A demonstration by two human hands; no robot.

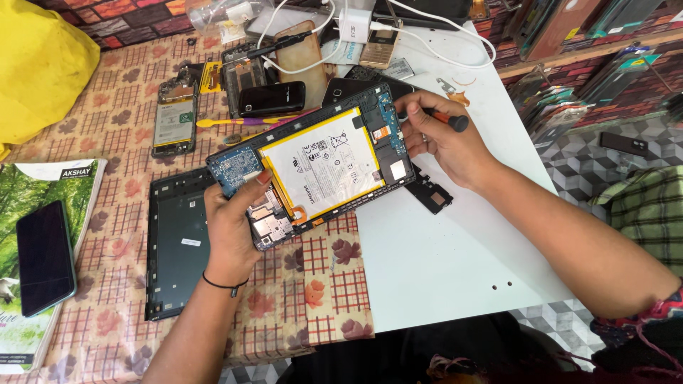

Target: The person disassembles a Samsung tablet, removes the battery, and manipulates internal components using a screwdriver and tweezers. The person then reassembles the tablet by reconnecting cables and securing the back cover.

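The left hand [231, 220] is closed around the near end of an opened tablet [313, 163] and holds it up, tilted, over the surface [441, 256]. Its inside shows a big white battery [327, 160] and blue boards. The right hand [445, 139] is closed on a small screwdriver [445, 119] with a black and orange handle, right at the far edge of the tablet. The tablet's dark back cover [178, 242] lies flat just beside the left hand. A black phone [44, 256] rests on a green book [28, 192], well apart.
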